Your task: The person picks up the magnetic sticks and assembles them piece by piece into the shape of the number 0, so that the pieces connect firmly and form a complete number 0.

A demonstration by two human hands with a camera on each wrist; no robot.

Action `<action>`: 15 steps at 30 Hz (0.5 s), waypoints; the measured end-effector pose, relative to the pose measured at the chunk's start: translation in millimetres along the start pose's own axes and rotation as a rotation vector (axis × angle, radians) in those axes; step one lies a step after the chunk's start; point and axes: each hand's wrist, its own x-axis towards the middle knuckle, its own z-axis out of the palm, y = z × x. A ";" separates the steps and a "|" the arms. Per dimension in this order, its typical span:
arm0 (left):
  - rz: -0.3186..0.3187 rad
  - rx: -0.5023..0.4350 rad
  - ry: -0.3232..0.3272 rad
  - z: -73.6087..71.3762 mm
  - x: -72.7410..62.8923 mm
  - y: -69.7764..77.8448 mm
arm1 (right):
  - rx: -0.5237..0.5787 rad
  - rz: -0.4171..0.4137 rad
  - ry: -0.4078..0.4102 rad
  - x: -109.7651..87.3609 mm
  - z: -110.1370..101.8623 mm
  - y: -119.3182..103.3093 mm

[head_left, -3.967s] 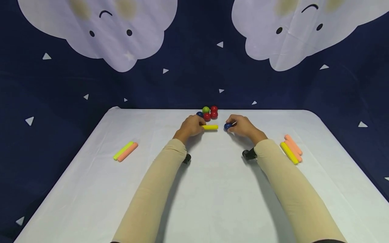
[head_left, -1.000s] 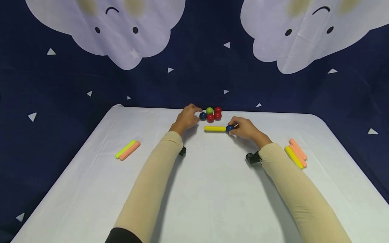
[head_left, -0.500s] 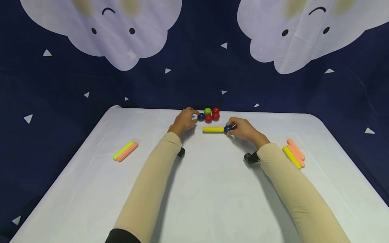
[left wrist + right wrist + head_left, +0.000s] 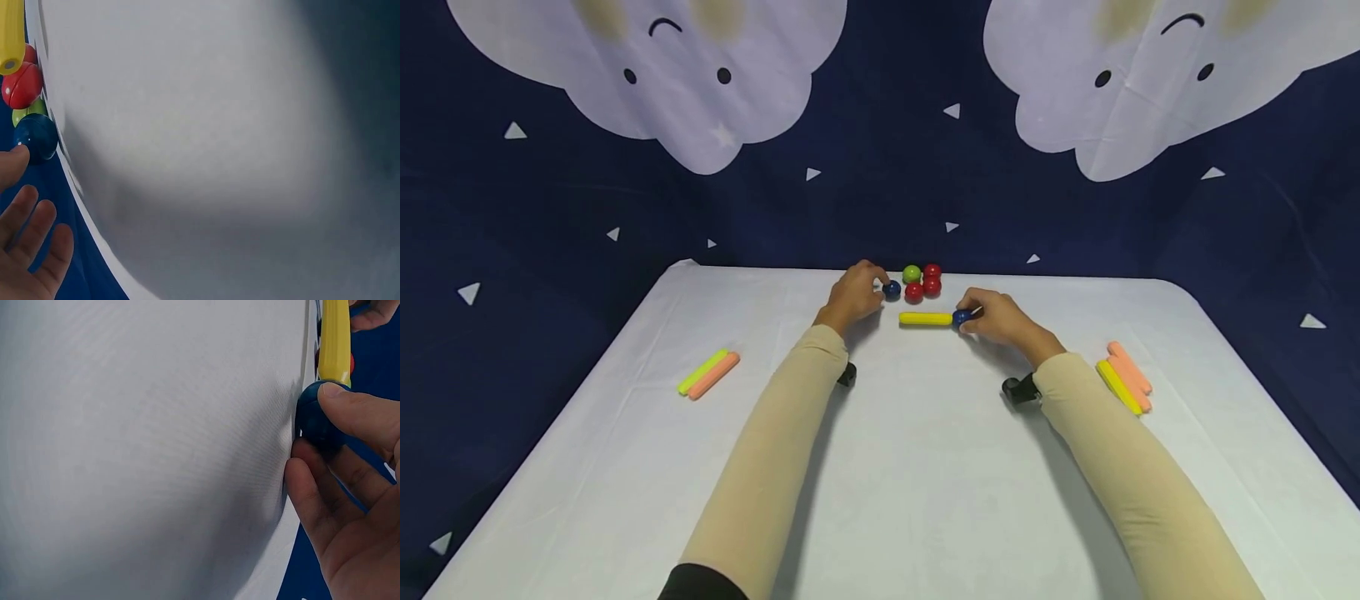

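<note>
At the back of the table, my left hand (image 4: 855, 293) has its thumb and index finger around a dark blue ball (image 4: 891, 290). In the left wrist view the thumb touches the ball's side, while the other fingers stand spread apart from it. My right hand (image 4: 1000, 317) pinches another blue ball (image 4: 961, 319), which sits against the right end of a yellow stick (image 4: 925, 318). The right wrist view shows the thumb on this blue ball (image 4: 315, 415), close to the stick's end. The stick lies crosswise in front of the ball group.
Beside the left hand's ball are a green ball (image 4: 912, 274) and several red balls (image 4: 913, 292). A lime stick (image 4: 702, 372) and an orange stick (image 4: 714, 376) lie at left. Orange sticks (image 4: 1129, 367) and a yellow one (image 4: 1118, 387) lie by the right forearm on the white table (image 4: 925, 475).
My left hand let go of the yellow stick, reached to the back blue ball and drew it slightly left from the red one. The right hand's ball now meets the stick's end.
</note>
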 end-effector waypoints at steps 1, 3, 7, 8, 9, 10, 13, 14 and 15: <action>-0.001 -0.002 0.006 -0.6 -0.1 0.3 | -0.001 0.001 0.002 -0.2 -0.4 0.0; -0.008 -0.014 -0.003 -0.9 0.0 0.7 | -0.002 -0.002 0.005 -0.2 -0.9 0.3; -0.018 -0.032 -0.054 -0.4 -0.8 0.8 | 0.002 -0.012 0.010 0.2 -0.3 -0.2; -0.018 -0.038 -0.061 0.0 -0.6 0.9 | 0.002 -0.016 0.010 0.2 -0.2 -0.5; -0.018 -0.043 -0.065 0.3 -0.6 0.9 | 0.002 -0.019 0.010 0.1 0.0 -0.6; -0.015 -0.049 -0.063 0.6 -0.5 1.1 | 0.002 -0.019 0.009 -0.1 0.1 -0.9; -0.008 -0.068 -0.053 1.4 -0.5 1.7 | 0.006 -0.016 0.006 -0.6 0.2 -0.6; -0.007 -0.073 -0.051 1.5 -0.7 1.8 | 0.007 -0.014 0.005 -0.9 0.2 -0.6; -0.006 -0.077 -0.049 1.6 -1.0 1.8 | 0.007 -0.014 0.002 -1.0 0.0 -0.4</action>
